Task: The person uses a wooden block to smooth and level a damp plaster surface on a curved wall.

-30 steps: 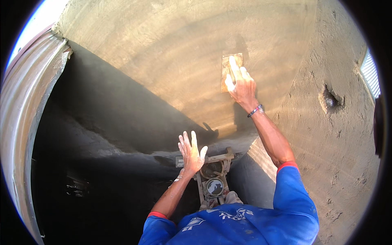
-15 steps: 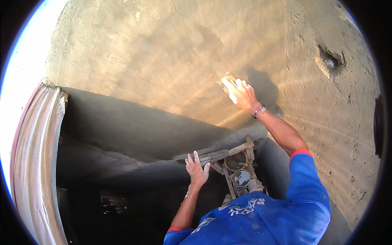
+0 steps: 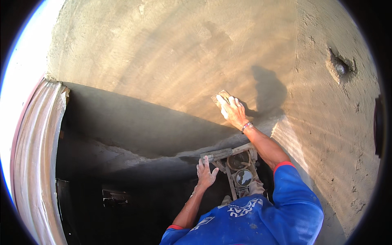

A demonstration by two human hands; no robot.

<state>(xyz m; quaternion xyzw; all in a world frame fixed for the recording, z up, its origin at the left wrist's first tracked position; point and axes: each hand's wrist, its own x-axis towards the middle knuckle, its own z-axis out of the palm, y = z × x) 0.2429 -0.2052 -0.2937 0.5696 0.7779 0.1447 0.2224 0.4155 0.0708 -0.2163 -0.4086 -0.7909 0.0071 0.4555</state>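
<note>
My right hand (image 3: 234,113) is closed round a small tan rectangular float (image 3: 221,96), which lies flat against the plastered wall (image 3: 163,53). The damp plaster around it is smooth and sunlit, and my arm's shadow falls to its right. Lower down, my left hand (image 3: 206,175) is empty with its fingers spread, pale with dried mortar. Its fingertips are beside the end of a rough wooden board (image 3: 218,154); whether they touch it I cannot tell.
Below me stands a wooden frame with a bucket (image 3: 243,178) of pale liquid and a darker round container (image 3: 239,160). The rough right-hand wall has a hole (image 3: 341,68). A rippled sheet (image 3: 37,163) hangs at left, beside a dark opening.
The float has slid down and leftward over the wall in my right hand. My left hand has shifted a little right, still open. The view has turned slightly.
</note>
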